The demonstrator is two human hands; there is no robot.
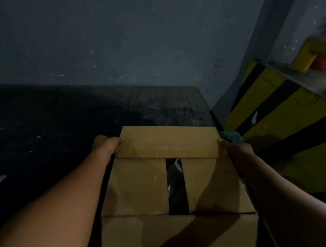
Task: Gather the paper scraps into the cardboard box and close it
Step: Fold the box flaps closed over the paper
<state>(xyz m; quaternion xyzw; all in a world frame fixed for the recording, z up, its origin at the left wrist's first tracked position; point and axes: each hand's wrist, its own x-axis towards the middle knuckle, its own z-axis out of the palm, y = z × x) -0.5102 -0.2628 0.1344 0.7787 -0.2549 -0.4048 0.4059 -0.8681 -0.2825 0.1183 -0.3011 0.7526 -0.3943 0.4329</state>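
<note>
A brown cardboard box [139, 188] stands on the dark floor right below me. Its two side flaps are folded in, leaving a dark gap down the middle where white paper scraps [175, 165] show. The far flap [168, 142] lies folded over the side flaps. My left hand [104, 144] grips the far flap's left end. At the flap's right end my right hand [235, 149] holds the edge with its fingers. The near flap hangs down toward me.
A grey wall [125, 44] rises behind the box. A yellow-and-black striped barrier [273, 111] runs along the right. Small white paper scraps [1, 179] lie on the dark floor at the left. A teal scrap [234, 136] sits beside the box's far right corner.
</note>
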